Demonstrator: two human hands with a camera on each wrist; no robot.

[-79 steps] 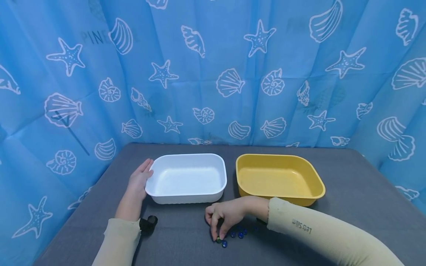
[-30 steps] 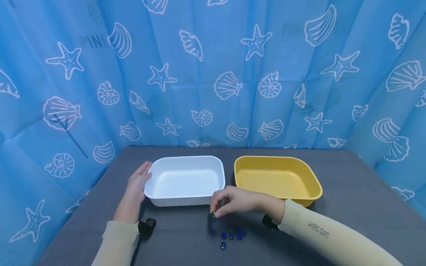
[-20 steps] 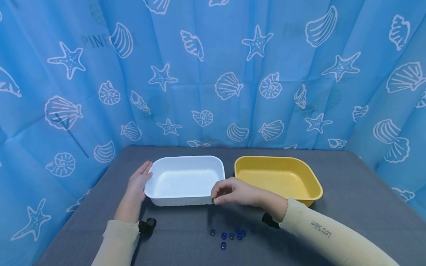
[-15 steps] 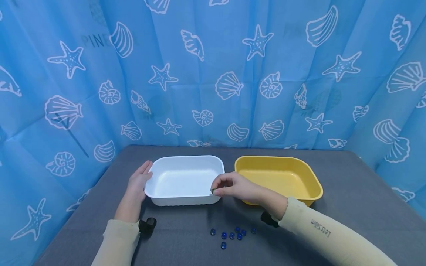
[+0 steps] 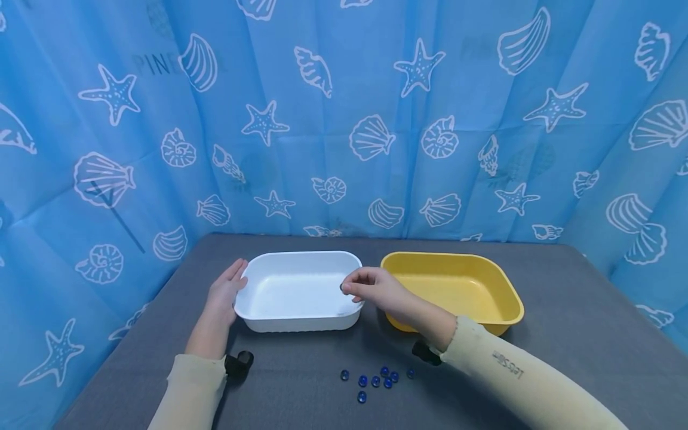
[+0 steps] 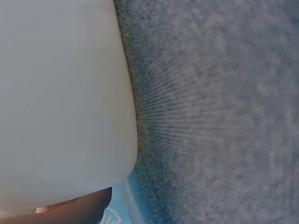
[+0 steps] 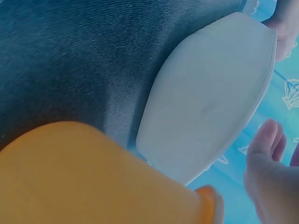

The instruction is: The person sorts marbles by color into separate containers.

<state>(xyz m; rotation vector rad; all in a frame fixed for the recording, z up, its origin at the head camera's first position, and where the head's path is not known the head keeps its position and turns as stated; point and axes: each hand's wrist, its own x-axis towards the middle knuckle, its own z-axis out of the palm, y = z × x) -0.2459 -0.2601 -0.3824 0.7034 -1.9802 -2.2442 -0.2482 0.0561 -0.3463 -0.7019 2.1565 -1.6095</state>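
My right hand (image 5: 376,288) pinches a small dark glass bead (image 5: 341,287) between thumb and fingertips, above the right end of the white plastic tub (image 5: 298,324). Only the bead's edge shows; it looked greenish in earlier frames. My left hand (image 5: 221,295) rests against the tub's left end, its fingers fairly straight along the outside and the thumb at the rim. Several blue glass beads (image 5: 375,381) lie on the grey cloth in front of the tubs. In the right wrist view, the bead is hidden and part of the right hand (image 7: 271,172) shows.
A yellow tub (image 5: 451,289) stands just right of the white one, under my right forearm. Grey cloth (image 5: 290,382) covers the table. A blue curtain (image 5: 333,155) with shell prints hangs behind. Black wrist straps (image 5: 427,352) show on both wrists.
My right hand has picked up the bead from the cloth and carried it up and away from me, over the white tub's right end. The left hand stays at the tub.
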